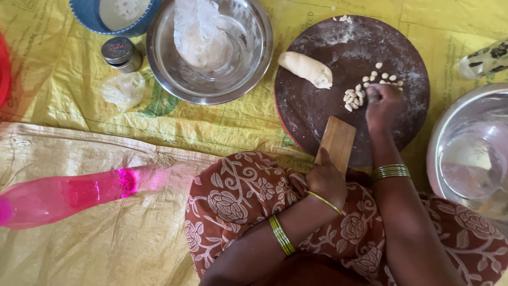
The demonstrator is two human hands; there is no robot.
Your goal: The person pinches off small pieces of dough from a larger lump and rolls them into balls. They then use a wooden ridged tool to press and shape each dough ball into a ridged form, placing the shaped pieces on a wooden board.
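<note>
This looks like a home cooking spot set up on the floor. A yellow woven plastic sheet [63, 79] is spread as the work surface, and on it lies a round dark wooden rolling board [338, 63] dusted with flour. Left of the board stands a wide steel bowl [254, 63], and further left a small lidded steel tin [123, 54]. Right of the board sits another steel basin [444, 137].

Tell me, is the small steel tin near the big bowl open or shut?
Shut. The small steel tin stands upright beside the steel bowl with its round lid sitting flat on top, covering the opening; nothing of its inside shows.
</note>
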